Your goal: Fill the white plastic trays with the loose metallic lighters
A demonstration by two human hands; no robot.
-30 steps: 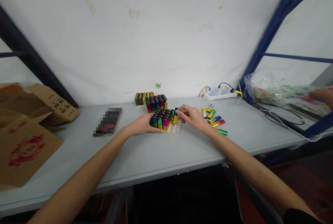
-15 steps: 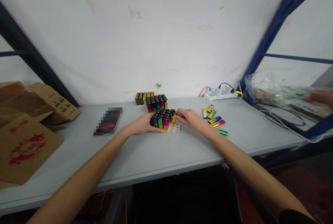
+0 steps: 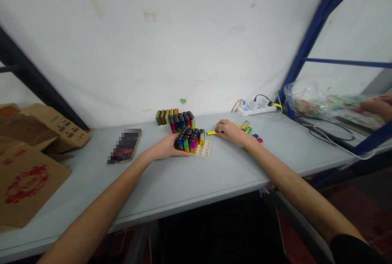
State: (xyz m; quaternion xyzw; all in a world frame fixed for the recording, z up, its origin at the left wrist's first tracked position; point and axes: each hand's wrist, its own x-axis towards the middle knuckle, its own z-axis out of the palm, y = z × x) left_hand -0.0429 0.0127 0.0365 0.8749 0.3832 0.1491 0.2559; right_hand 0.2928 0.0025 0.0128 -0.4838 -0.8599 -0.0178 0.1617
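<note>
Upright, shiny multicoloured lighters [image 3: 192,143] with black tops fill the left part of a pale tray [image 3: 206,149]; empty round slots show on its right side. My left hand [image 3: 167,147] is wrapped round the left end of this group, thumb along the front and fingers partly hidden behind. To the right of the tray, my right hand [image 3: 228,130] pinches one end of a yellow lighter [image 3: 211,133], which points left just above or on the table; I cannot tell which. Beyond my right hand lie several loose lighters [image 3: 248,130], partly covered by my hand and forearm.
Behind the tray stand more grouped lighters [image 3: 183,121] and a gold-topped set [image 3: 167,116]. A phone [image 3: 125,145] and open cardboard boxes [image 3: 30,182] are at left. At right are a power strip [image 3: 256,108], cables, a plastic bag [image 3: 309,98] and another person's hand [image 3: 379,106].
My right hand has moved right, away from the tray, and now has a yellow lighter in its fingers. A yellow lighter stands at the group's right edge. My left hand stays on the group.
</note>
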